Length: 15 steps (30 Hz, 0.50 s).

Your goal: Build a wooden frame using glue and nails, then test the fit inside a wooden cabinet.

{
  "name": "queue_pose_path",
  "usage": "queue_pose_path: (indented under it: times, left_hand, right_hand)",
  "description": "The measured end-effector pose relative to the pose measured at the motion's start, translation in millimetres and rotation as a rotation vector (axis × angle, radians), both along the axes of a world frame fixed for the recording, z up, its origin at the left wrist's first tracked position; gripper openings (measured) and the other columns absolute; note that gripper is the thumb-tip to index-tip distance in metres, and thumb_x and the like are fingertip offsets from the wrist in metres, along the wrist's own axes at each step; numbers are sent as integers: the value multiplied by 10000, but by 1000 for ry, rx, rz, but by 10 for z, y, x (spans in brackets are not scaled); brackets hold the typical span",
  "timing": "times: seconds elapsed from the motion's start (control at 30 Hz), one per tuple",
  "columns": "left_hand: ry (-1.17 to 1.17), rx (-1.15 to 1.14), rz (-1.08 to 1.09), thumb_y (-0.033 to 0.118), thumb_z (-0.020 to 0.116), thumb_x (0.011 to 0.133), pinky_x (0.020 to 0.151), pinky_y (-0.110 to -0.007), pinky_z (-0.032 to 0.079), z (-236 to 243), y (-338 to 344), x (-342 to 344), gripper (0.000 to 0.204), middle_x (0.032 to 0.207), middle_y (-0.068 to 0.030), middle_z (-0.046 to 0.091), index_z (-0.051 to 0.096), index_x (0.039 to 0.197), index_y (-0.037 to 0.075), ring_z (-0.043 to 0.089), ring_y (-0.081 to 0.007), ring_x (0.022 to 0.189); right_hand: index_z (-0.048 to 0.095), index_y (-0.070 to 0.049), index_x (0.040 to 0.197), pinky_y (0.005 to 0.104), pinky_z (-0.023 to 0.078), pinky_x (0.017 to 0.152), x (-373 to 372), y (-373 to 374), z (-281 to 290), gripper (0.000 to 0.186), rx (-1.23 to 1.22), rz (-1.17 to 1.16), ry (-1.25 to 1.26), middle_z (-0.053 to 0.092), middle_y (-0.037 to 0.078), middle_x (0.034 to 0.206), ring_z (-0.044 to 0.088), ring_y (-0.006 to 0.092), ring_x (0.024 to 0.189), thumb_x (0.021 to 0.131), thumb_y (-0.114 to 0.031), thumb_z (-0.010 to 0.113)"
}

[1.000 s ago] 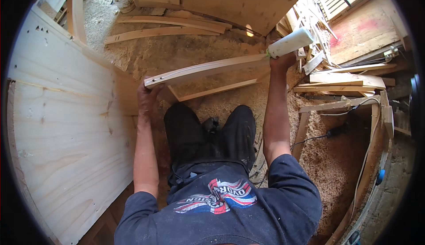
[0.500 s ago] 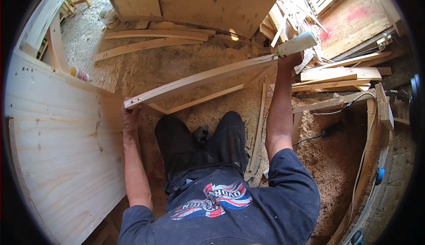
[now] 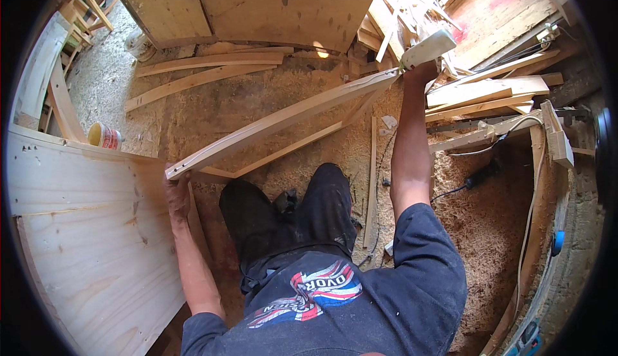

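A wooden frame [image 3: 283, 118] stands tilted across my lap, its upper rail running from lower left to upper right. A thin whitish line of glue runs along this rail's top edge, and small dark holes show near its left end. My left hand [image 3: 177, 192] is closed around that left end. Up at the rail's right end, my right hand [image 3: 421, 74] is wrapped around a white glue bottle [image 3: 432, 47]. The bottle lies tipped, its nozzle pointing left at the rail edge; whether the tip touches the wood I cannot tell.
A big pale wooden panel [image 3: 84, 227] stands at my left, with a small tub [image 3: 106, 137] behind it. Curved wooden strips [image 3: 199, 79] lie on the dusty floor ahead. Offcuts [image 3: 489, 95] are piled at right, above a sawdust-filled wooden bay with a cable [image 3: 531, 214].
The view has shifted a little. The glue bottle has travelled slightly along the rail's right end, and its nozzle now sits at that end. Both hands keep their holds.
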State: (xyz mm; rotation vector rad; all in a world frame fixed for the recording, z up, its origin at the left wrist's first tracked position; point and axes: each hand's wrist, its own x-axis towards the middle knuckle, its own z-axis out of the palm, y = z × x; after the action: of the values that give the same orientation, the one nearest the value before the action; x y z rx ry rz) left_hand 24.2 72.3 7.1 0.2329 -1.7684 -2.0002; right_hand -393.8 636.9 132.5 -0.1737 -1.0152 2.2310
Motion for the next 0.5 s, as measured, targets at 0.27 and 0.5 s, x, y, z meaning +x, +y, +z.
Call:
queue_pose_path:
  times: [0.27, 0.5]
  left_hand:
    - [-19, -29, 13, -89, 638, 944, 967, -286, 471, -84, -57, -37, 253, 1053, -28, 660, 602, 1153, 49, 613, -129, 1021]
    - [6, -10, 44, -69, 672, 934, 930, -279, 493, -111, -5, -54, 234, 1023, -15, 673, 615, 1111, 72, 622, -107, 989]
  right_hand:
    - [616, 3, 1315, 366, 647, 825, 508, -781, -344, 326, 775, -46, -60, 661, 131, 1220, 706, 231, 1056, 1042, -121, 488]
    - [589, 4, 1103, 489, 617, 582, 1458, -2220, -15, 325, 155, 727, 103, 671, 212, 829, 710, 361, 652, 991, -260, 435]
